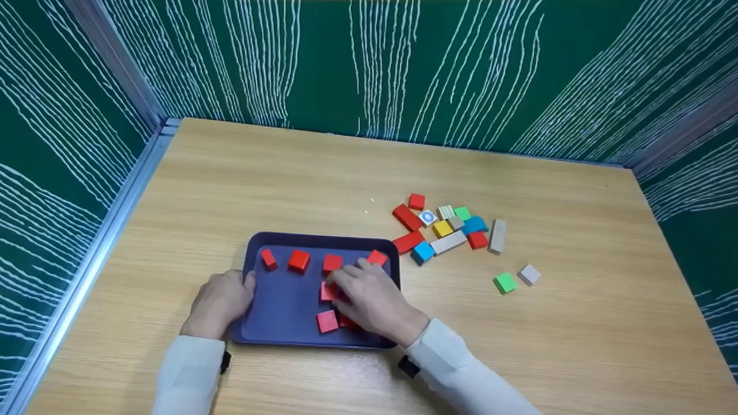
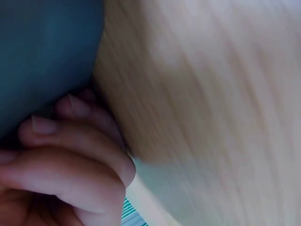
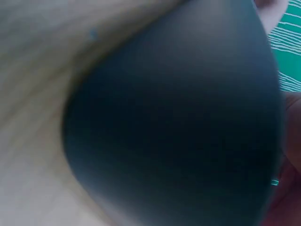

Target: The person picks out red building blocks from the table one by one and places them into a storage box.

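My left hand (image 1: 222, 300) grips the left rim of a dark blue tray (image 1: 282, 323), its thumb on the rim; in the left wrist view curled fingers (image 2: 70, 150) lie against the tray's underside. Over the tray's right half, my right hand (image 1: 372, 297) pinches a red block that its fingers mostly hide. Close to the fingertips lies another red block (image 1: 327, 291). Below it sits a pinkish-red block (image 1: 327, 321), with one more partly under the hand. Along the tray's far side are several red blocks (image 1: 298, 261). The tray's wall (image 3: 178, 117) fills most of the right wrist view.
Right of the tray lies a loose cluster of coloured blocks, among them a blue cube (image 1: 422, 252), a yellow block (image 1: 442, 229) and a long red block (image 1: 407, 217). Farther right are a green cube (image 1: 505, 283) and a grey cube (image 1: 528, 275). Green walls border the wooden table (image 1: 576, 346).
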`<act>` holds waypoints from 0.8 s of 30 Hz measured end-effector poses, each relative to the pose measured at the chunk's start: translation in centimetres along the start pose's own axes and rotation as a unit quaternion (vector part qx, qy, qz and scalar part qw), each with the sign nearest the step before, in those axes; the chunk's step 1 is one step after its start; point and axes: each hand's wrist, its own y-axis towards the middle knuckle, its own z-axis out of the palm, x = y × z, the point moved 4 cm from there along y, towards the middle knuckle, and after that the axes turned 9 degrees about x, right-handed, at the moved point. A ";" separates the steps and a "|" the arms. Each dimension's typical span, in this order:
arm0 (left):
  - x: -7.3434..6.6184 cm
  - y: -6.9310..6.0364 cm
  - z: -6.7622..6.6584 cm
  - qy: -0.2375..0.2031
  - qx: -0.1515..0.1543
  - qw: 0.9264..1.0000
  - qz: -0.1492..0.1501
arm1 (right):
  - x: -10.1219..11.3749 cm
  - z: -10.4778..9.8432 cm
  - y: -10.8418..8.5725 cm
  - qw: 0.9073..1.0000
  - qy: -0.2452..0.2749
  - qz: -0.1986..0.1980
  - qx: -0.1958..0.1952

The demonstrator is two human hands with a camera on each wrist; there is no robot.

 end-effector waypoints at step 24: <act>0.1 -0.1 0.2 0.007 0.005 1.000 0.000 | -1.0 -0.3 -0.5 1.000 0.012 0.001 -0.020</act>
